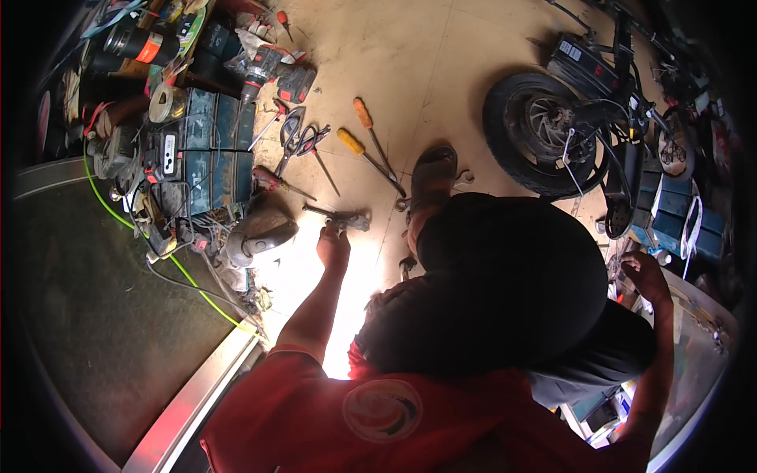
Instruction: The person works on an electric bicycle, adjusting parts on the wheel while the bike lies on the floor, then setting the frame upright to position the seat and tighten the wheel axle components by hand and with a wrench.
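Note:
My left hand (pixel 333 248) is down at the floor in a bright patch of light. Its fingers are closed on a dark metal tool (pixel 352 220) with a bar-like end; its exact kind is unclear. Out to the right, my right hand (pixel 646 276) has bent fingers among small items beside a scooter-like vehicle; what they hold is too small to make out. Ahead of my left hand lie a red-handled screwdriver (pixel 272 180), scissors (pixel 290 140), a yellow-handled screwdriver (pixel 352 142) and an orange-handled one (pixel 363 113).
A black-tyred wheel (pixel 505 130) of the vehicle stands at the far right. A cordless drill (pixel 259 72) and blue cases (pixel 209 150) crowd the left, with a yellow-green cable (pixel 177 268) below. My shoe (pixel 434 164) is mid-floor, near a wrench (pixel 465 178).

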